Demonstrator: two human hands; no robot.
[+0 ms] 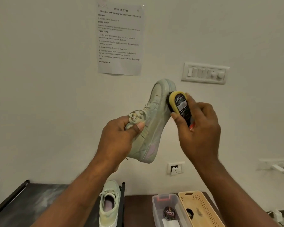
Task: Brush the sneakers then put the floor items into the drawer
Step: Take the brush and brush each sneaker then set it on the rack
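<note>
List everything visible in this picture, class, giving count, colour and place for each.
sneakers: 2, pale green, one held up, other on dark rack
shoe brush: 1, yellow, against held sneaker's sole edge
task sheet: 1, white, wall
switch panel: 1, white, wall
wall sockets: 2, white, low, one far right
clear box: 1, bottom, holds black polish tin
basket: 1, beige, beside box
left hand: grips held sneaker
right hand: grips brush
</note>
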